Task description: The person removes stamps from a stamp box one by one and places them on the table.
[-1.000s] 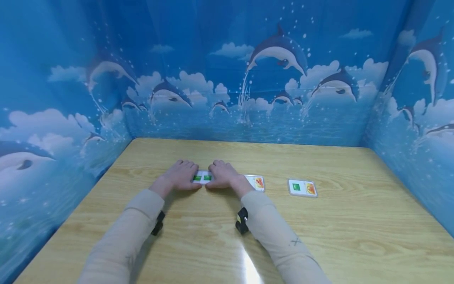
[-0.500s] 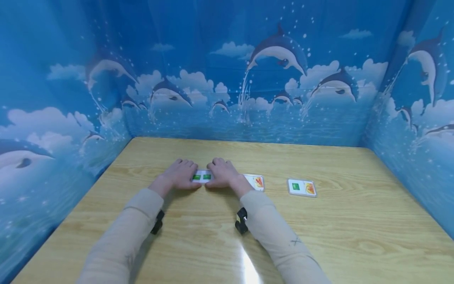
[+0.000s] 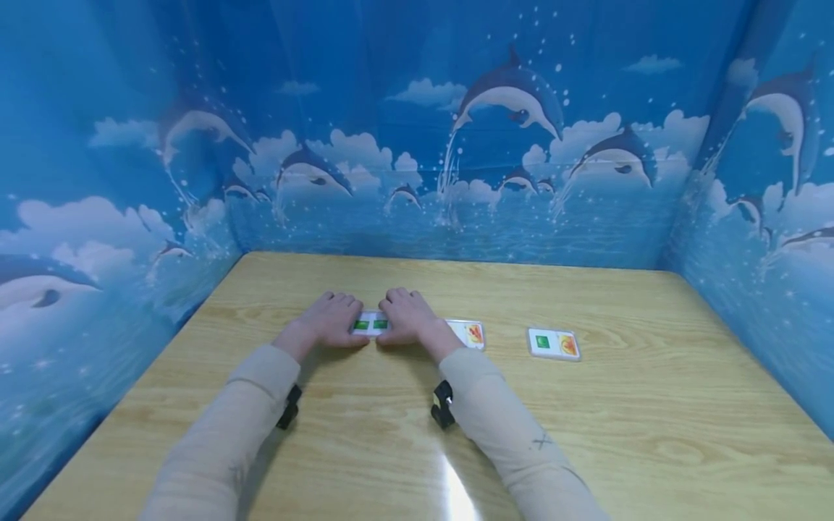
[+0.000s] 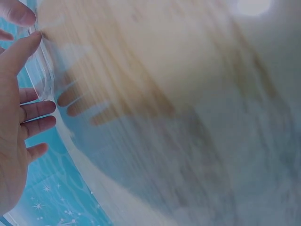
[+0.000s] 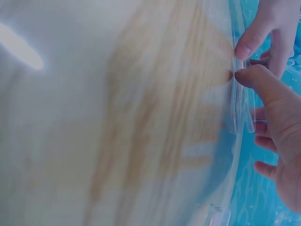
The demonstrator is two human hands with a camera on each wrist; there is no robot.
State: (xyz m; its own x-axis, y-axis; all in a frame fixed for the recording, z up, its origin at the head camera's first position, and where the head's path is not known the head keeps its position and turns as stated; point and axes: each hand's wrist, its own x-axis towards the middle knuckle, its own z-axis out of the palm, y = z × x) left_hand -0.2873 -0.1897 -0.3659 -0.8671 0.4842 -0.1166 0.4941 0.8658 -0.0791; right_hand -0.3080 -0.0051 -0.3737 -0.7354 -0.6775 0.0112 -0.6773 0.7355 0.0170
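Note:
A flat clear plastic card case [image 3: 372,323] with two green pictures on white lies on the table between my hands. My left hand [image 3: 330,320] grips its left end, the thumb at the near edge and the fingers at the far side. At the right end, my right hand [image 3: 407,318] pinches it the same way and covers that part. Both thumbs nearly meet at the near edge. In the right wrist view, the case's clear layers [image 5: 235,106] stand slightly apart at one end. Clear edges of the case [image 4: 45,70] also show beside the left thumb.
Just right of my right hand lies another clear card case [image 3: 469,334] with an orange picture, partly hidden by the wrist. Farther right is a case [image 3: 554,344] with a green and an orange picture. A dolphin-print curtain [image 3: 417,145] surrounds the wooden table [image 3: 651,405].
Both hands stay on the same case in nearly the same place. The right hand's fingers shift very slightly left; the other cases lie as before.

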